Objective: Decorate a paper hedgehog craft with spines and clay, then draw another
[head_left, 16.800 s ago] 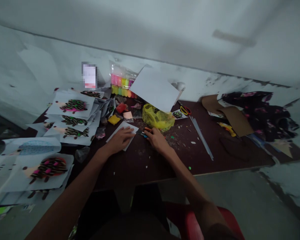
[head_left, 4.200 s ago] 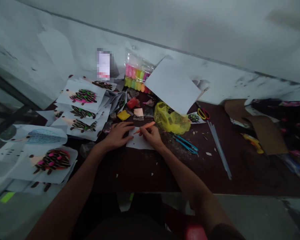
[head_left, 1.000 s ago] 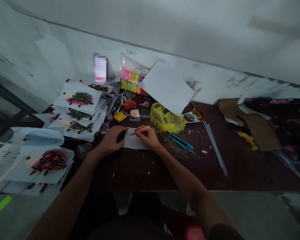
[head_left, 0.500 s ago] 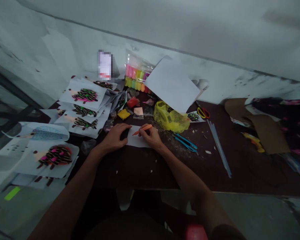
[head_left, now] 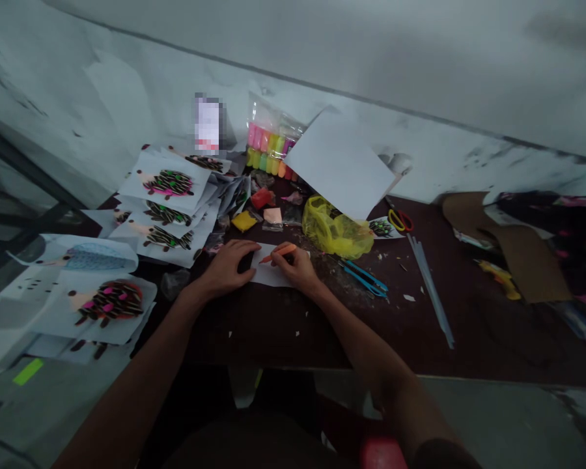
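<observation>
A small white sheet of paper (head_left: pixel 268 275) lies on the dark table in front of me. My left hand (head_left: pixel 229 267) rests at the paper's left edge, thumb and fingers apart, with nothing held in it. In my right hand (head_left: pixel 297 268) is an orange marker (head_left: pixel 284 251), pinched between thumb and fingers, its tip pointing down and left at the paper. Whether the tip touches the sheet, I cannot tell. Part of the paper is covered by the right hand, and any marks on it are too small to make out.
To the left are stacked hedgehog pictures (head_left: pixel 168 184). Behind the paper lie a yellow clay piece (head_left: pixel 244 221), a yellow plastic bag (head_left: pixel 339 231) and a bag of coloured clay (head_left: pixel 271 146). Blue snips (head_left: pixel 364 277), scissors (head_left: pixel 401 220) and clear glue sticks (head_left: pixel 432 290) lie to the right.
The whole view has shifted slightly to the right. Both hands keep nearly the same place on the paper, and the marker stays in my right hand.
</observation>
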A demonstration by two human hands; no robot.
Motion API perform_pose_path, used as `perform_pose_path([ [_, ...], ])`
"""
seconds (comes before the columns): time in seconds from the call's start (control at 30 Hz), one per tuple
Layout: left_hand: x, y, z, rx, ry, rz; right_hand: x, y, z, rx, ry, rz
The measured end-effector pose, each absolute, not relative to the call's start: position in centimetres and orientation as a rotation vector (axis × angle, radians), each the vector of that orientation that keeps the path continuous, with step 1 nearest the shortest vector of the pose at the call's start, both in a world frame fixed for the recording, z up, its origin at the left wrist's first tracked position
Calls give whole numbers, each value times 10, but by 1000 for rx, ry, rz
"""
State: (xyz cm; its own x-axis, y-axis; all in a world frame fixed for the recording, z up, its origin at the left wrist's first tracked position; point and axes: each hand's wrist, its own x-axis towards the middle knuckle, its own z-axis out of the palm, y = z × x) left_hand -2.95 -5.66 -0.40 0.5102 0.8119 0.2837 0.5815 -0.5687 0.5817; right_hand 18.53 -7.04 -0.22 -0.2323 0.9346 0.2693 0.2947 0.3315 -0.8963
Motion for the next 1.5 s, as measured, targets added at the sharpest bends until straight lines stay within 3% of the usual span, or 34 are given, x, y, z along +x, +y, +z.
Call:
perform_pose_path([
  [1.5,-30,-55,-13,2391,1135,753,185,-71,0,-1142,-1734,930],
])
